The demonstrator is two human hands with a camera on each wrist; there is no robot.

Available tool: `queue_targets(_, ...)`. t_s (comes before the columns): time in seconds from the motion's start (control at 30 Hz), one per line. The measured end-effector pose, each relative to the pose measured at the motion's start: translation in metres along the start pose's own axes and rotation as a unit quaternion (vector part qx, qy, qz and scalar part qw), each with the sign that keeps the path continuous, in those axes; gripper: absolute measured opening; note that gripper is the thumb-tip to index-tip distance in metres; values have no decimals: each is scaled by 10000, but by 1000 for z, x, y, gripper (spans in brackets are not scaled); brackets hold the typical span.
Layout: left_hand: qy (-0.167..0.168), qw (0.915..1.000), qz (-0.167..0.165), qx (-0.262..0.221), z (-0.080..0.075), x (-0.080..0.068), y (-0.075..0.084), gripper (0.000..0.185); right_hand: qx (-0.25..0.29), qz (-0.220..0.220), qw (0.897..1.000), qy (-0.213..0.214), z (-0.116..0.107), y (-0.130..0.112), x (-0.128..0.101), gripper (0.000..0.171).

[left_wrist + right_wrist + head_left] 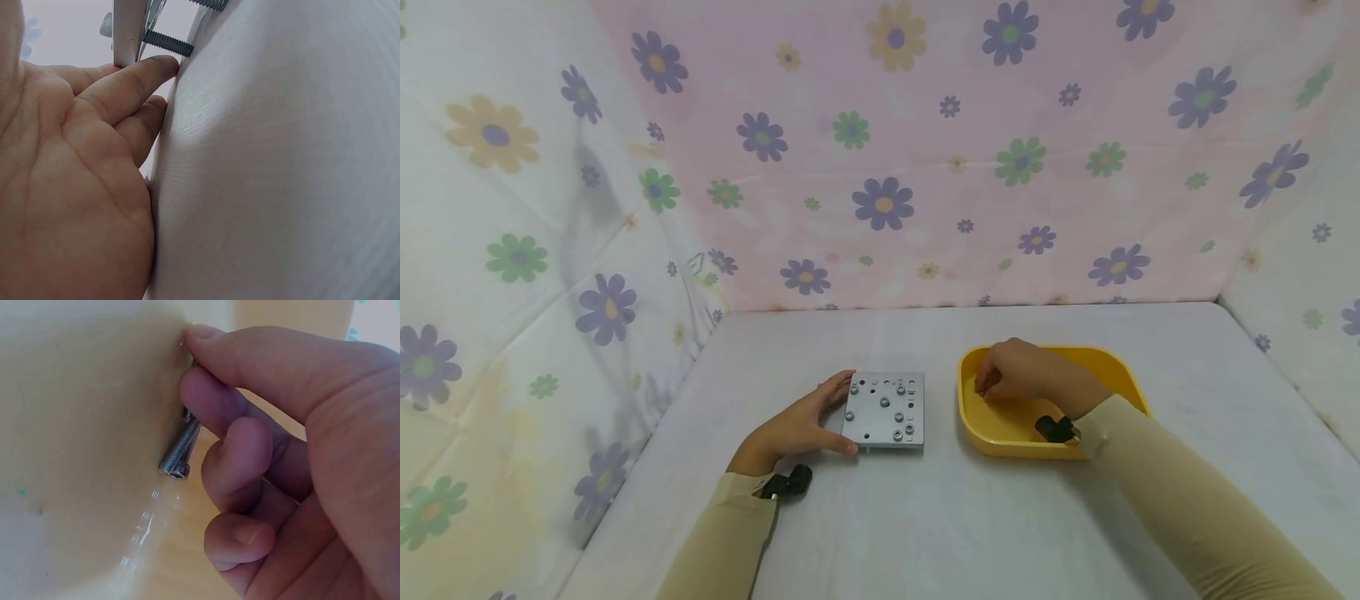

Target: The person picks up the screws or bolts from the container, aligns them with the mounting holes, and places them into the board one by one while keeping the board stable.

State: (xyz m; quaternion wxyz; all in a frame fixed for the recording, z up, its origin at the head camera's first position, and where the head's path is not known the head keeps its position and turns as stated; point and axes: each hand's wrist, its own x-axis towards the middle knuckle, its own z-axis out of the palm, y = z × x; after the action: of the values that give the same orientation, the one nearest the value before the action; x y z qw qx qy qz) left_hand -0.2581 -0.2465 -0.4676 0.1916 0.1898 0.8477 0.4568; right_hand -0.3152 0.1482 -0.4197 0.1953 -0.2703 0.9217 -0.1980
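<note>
Left hand: the left hand point(797, 425) lies flat on the table point(925, 533) just left of centre in the head view, fingers straight, thumb and fingertips touching the left edge of the metal plate point(886, 410). It holds nothing; the fingers only rest against the plate.
Left wrist view: the palm point(69, 187) fills the left half of the frame, and a fingertip touches the plate edge point(128, 31) at the top, just beside a threaded screw shank point(167, 42) that sticks out below the plate toward the table.
Metal plate: square, grey, lying at the centre of the head view, with several holes and a number of screw heads point(884, 402) seated in it.
Right hand: the right hand point(1018, 373) is inside the yellow tray point(992, 437), right of centre in the head view, fingers curled downward.
Right wrist view: thumb and forefinger point(215, 403) pinch narrowly at the upper end of a socket-head screw point(181, 450) against the tray floor; I cannot tell whether it is lifted clear.
Yellow tray: shallow, rounded corners, just right of the plate and not touching it.
Sleeves: both arms wear beige sleeves point(1180, 492), each with a small black camera at the wrist.
Surroundings: flowered cloth point(887, 150) hangs behind and at both sides of the table.
</note>
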Motion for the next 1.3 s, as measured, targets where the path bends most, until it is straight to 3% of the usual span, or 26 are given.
queue_targets(0.2, -6, 10000, 8, -10, 0, 0, 0, 126, -358, -224, 9990, 141, 0, -2, 2, 11)
queue_targets(0.37, -27, 10000, -22, -41, 1, -2, 1, 126, -372, -100, 9992, 74, 2, -3, 4, 12)
queue_targets(0.77, 7, 10000, -35, 71, 1, 0, 0, 127, -144, 55, 9995, 268, -2, -6, -1, 13)
queue_targets(1.3, 14, 10000, -11, 62, 0, -1, 2, 127, 261, -323, 9966, 708, -14, -10, -10, 6)
